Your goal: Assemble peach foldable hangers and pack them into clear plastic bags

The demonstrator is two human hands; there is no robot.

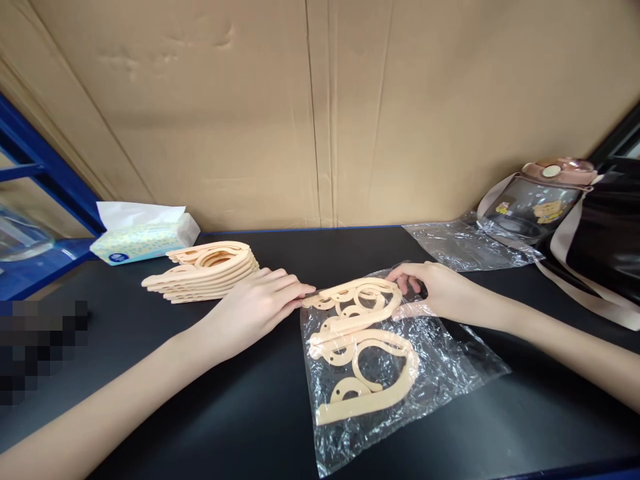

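A clear plastic bag (440, 360) lies on the black table (225, 413) with peach plastic hangers (363, 347) partly inside it. My right hand (440, 290) pinches the far end of the hangers and the bag's edge at its mouth. My left hand (260, 307) lies flat with its fingers stretched out, fingertips touching the near left end of the hangers. To the left, behind my left hand, lies a stack of several more peach hangers (205, 270).
A tissue pack (143, 237) sits at the back left beside a blue frame (45, 167). Another clear bag (465, 247) and a water bottle with a strap (540, 200) lie at the back right. A cardboard wall (320, 107) closes the back.
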